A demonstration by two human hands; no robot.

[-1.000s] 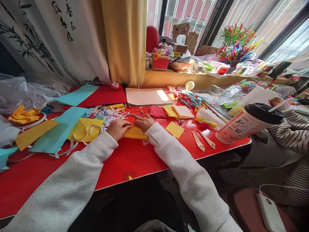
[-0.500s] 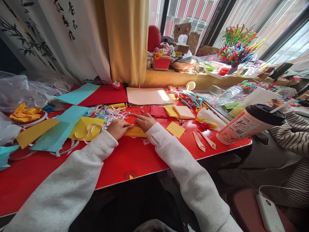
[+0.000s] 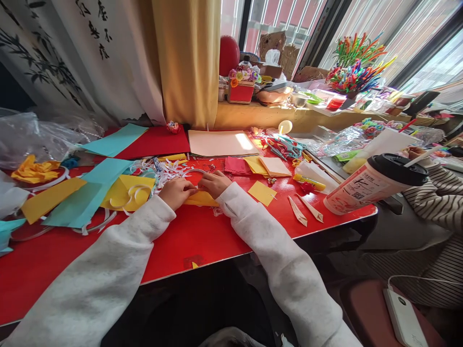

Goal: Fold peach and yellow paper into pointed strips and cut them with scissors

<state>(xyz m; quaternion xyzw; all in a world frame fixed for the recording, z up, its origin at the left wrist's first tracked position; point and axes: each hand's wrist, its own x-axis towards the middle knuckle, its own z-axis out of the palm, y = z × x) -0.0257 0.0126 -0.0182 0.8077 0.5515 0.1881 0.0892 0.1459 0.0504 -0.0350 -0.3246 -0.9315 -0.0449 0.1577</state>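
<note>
My left hand (image 3: 178, 193) and my right hand (image 3: 214, 184) meet over the red table, fingertips pinched close together. Between them is a small pale bit, too small to make out. Yellow paper (image 3: 200, 198) lies just beneath the fingers, partly hidden by both hands. To the left of my left hand is a larger yellow sheet (image 3: 119, 190) with curled white strips on it. Shredded white paper strips (image 3: 170, 172) are heaped behind my left hand. A small yellow square (image 3: 262, 192) sits to the right of my right hand.
Two folded paper pieces (image 3: 298, 211) and a tilted drink cup (image 3: 356, 190) are near the table's right edge. Behind them are a yellow glue stick (image 3: 309, 182) and small paper stacks (image 3: 237, 165). Blue sheets (image 3: 92, 193) spread leftward. Another person's striped sleeve (image 3: 441, 193) shows at right.
Both hands stay together at nearly the same spot, with the fingertips slightly shifted. Less yellow shows between the fingertips now. The whole view has moved slightly.
</note>
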